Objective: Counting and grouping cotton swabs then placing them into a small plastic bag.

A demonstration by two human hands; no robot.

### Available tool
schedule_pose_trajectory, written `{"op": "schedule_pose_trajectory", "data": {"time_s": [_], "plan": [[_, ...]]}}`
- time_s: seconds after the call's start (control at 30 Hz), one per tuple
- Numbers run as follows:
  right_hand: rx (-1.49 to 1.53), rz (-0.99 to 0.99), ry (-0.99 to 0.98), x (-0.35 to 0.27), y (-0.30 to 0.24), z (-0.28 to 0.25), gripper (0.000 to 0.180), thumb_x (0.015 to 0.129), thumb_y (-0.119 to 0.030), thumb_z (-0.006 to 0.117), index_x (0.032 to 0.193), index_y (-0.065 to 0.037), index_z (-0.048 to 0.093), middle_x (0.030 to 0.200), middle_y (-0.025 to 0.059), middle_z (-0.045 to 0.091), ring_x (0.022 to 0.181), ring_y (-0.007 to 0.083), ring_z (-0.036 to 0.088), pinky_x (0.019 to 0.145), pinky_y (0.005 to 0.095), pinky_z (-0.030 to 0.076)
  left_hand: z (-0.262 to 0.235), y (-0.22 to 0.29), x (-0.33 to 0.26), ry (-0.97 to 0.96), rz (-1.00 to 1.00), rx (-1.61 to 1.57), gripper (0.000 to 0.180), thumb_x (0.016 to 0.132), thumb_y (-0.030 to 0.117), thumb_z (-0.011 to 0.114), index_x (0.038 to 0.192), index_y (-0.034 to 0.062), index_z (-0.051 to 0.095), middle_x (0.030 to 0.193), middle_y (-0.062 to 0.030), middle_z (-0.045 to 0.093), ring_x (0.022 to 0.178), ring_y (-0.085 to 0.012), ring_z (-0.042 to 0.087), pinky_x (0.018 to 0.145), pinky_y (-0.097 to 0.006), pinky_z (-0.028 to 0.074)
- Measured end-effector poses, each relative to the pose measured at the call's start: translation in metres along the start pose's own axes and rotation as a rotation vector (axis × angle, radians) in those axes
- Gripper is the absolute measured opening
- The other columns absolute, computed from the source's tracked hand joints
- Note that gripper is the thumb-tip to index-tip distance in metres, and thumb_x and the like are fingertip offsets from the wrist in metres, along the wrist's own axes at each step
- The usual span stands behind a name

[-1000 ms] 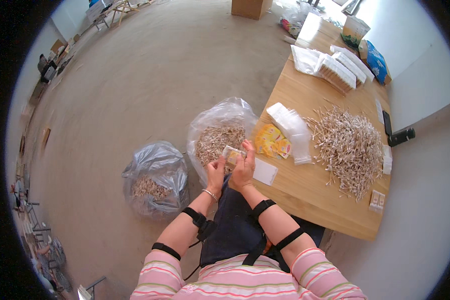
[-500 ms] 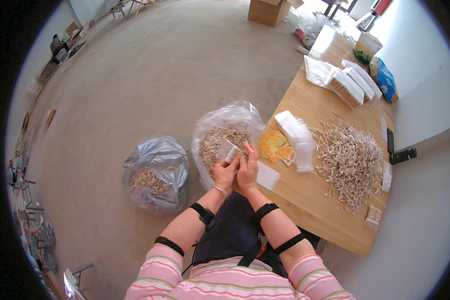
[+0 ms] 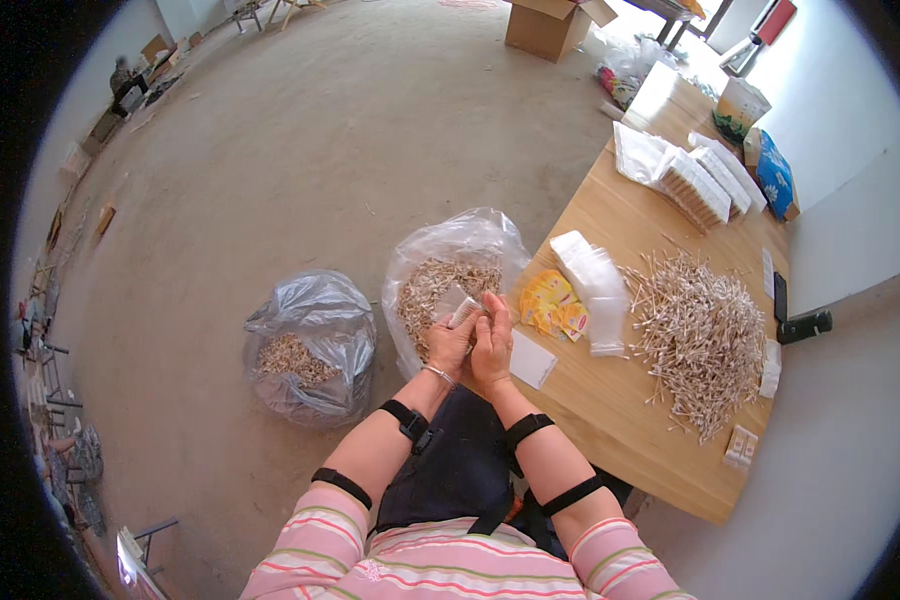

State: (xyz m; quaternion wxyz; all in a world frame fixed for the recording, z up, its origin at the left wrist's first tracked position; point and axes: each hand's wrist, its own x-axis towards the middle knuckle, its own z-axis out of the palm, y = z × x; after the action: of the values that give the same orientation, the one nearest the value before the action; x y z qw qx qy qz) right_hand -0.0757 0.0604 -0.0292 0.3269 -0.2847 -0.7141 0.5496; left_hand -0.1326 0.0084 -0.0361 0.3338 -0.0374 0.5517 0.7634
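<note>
My left hand [image 3: 450, 342] is closed round a small clear plastic packet of cotton swabs [image 3: 463, 310], its white tips lined up in a row. Pressed in from the other side, my right hand [image 3: 492, 345] has its fingers curled on the same packet, hiding its lower part. Both hands are held over the near side of a large clear plastic bag [image 3: 510, 235] of loose cotton swabs [image 3: 435, 285]. Just right of them, a white card [image 3: 533, 360] lies at the table's edge, near several yellow printed cards [image 3: 550, 300].
On the wooden table [image 3: 620, 420] are a big heap of swabs [image 3: 700, 335], empty clear bags [image 3: 592, 285] and filled packs [image 3: 695, 185]. A black bottle-like object [image 3: 805, 327] lies by the wall. A second swab bag [image 3: 340, 300] stands left; a cardboard box [image 3: 545, 30] is far off.
My right fingers have curled in closer over the packet, covering more of it. The hands stay in nearly the same place, and the whole view has shifted slightly.
</note>
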Motion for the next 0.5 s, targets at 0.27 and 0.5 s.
{"op": "schedule_pose_trajectory", "data": {"time_s": [0.27,0.5], "plan": [[-0.043,-0.008,-0.031,0.003,-0.002,0.001,0.038,0.092,-0.014,0.044,0.126,0.002,0.044,0.123,0.0203,0.049,0.120,0.0345,0.042,0.103,0.0411,0.031,0.008,-0.003,-0.004,0.019,0.080,0.123,0.022,0.083,0.012,0.069,0.102,0.0010,0.066,0.091,-0.0033,0.067,0.077,-0.0110,0.063,0.067,-0.026,0.052],[0.006,0.023,0.004,0.004,-0.003,-0.002,0.036,0.093,-0.012,0.042,0.127,0.002,0.043,0.119,0.0185,0.051,0.111,0.0298,0.050,0.098,0.0382,0.038,-0.016,0.003,-0.018,0.001,-0.021,-0.003,0.021,0.085,0.022,0.069,0.093,0.0024,0.067,0.084,-0.0012,0.066,0.071,-0.0067,0.058,0.061,-0.024,0.048]]}}
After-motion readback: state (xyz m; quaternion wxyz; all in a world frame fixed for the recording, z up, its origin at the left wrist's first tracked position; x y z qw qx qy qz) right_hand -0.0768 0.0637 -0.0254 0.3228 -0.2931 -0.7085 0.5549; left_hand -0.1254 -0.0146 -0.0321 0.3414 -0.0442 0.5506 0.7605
